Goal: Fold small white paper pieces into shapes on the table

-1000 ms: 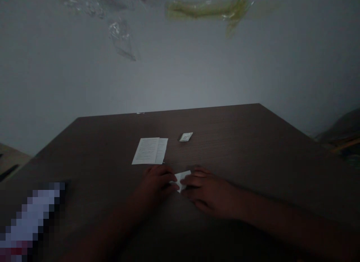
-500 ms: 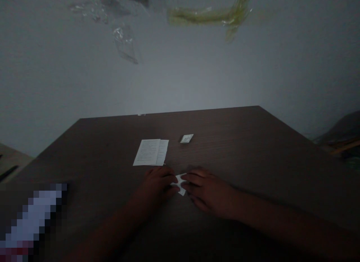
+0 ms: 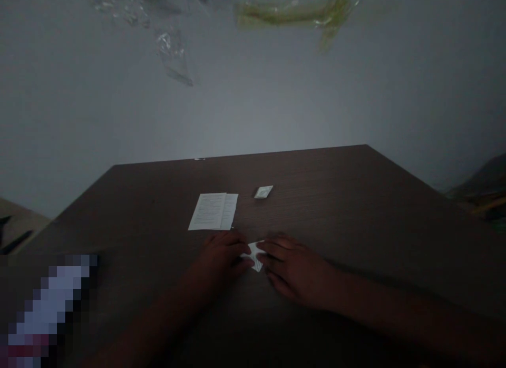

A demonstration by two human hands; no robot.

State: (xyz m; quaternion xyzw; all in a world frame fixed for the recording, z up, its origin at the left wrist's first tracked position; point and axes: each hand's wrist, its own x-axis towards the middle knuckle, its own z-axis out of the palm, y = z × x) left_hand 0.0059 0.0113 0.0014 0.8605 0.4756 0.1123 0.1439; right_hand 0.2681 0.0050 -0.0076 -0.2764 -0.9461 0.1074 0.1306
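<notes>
A small piece of folded white paper (image 3: 256,258) lies on the brown table between my hands, its lower end coming to a point. My left hand (image 3: 223,257) grips its left side with thumb and fingertips. From the right, the fingers and thumb of my right hand (image 3: 296,270) press on the paper's other side. Dim light and the fingers hide part of the sheet. Beyond my left hand lie overlapping printed sheets (image 3: 211,211). A small folded paper square (image 3: 263,192) rests farther back, right of those sheets.
The dark wooden table (image 3: 336,199) meets a pale wall (image 3: 269,99) at its far edge. Yellow tape (image 3: 284,15) and clear tape (image 3: 174,54) stick to the wall. A pixelated pale object (image 3: 49,299) sits at the left front.
The lower end of the paper between my fingers looks flatter and neater, its notched tip now a plain point. Both hands stay nearly in place. The view has shifted slightly.
</notes>
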